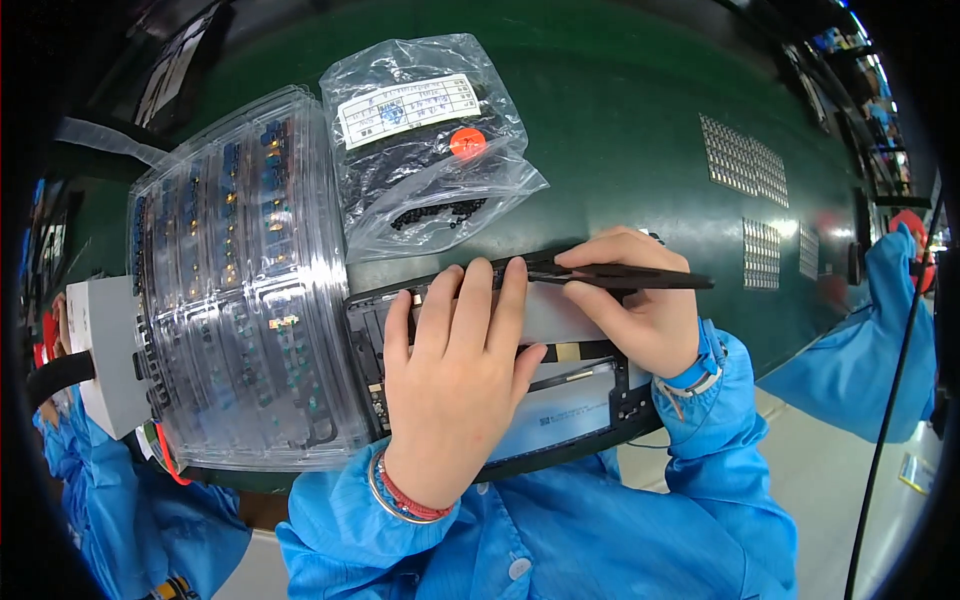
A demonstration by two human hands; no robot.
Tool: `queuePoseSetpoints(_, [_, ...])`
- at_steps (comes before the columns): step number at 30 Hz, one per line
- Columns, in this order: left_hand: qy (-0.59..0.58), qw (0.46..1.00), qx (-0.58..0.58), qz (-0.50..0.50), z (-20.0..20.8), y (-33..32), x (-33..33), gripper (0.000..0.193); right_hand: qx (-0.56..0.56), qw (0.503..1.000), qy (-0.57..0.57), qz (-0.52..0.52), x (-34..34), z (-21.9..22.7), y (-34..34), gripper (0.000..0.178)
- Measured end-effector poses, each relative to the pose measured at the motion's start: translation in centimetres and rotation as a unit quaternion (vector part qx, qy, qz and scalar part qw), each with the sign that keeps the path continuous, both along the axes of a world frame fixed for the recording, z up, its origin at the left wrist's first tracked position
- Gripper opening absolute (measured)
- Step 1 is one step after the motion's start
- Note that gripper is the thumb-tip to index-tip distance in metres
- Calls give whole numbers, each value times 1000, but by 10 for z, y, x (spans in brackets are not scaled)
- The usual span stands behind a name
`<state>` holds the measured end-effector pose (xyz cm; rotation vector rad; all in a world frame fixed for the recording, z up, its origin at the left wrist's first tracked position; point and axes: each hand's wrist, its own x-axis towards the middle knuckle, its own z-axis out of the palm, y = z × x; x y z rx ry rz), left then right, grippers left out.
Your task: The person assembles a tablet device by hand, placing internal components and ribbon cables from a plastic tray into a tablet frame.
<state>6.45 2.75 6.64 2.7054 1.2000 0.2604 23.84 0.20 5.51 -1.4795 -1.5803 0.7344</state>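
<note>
Left hand (455, 375) laid flat, fingers spread, pressing down on the opened dark flat device with exposed grey internals (575, 405) at the near edge of the green work mat (640, 140). Right hand (640, 305) pinched shut on slim black tweezers (625, 277) — tips at the device's upper edge, just past the left fingertips. Immediately left, touching the device: a stack of clear moulded plastic trays (240, 280) (small parts inside). Beyond, a clear plastic bag of tiny black parts (430, 150).
</note>
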Motion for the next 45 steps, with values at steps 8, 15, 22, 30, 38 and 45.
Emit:
queuePoseSetpoints(8, [18, 1000, -2, 3, 0, -5, -2, 60, 3, 1000, -9, 8, 1, 0, 2, 18])
queuePoseSetpoints(15, [6, 1000, 1, 2, 0, -5, -4, 59, 12, 1000, -24, 4, 0, 0, 1, 18])
queuePoseSetpoints(22, [-9, 1000, 19, 3, -2, -7, -2, 58, 19, 1000, -24, 3, -3, -2, 1, 18])
queuePoseSetpoints(30, [-2, 999, 36, -2, -4, -9, -3, 57, 14, 1000, -9, -2, -2, -2, -1, 18])
queuePoseSetpoints(38, [0, 1000, 10, 5, 0, -7, -4, 58, -1, 1000, 5, -3, -2, -1, 0, 19])
queuePoseSetpoints(45, [-8, 1000, 11, -4, 5, -10, -9, 54, 93, 968, 233, -8, 6, 0, -9, 5])
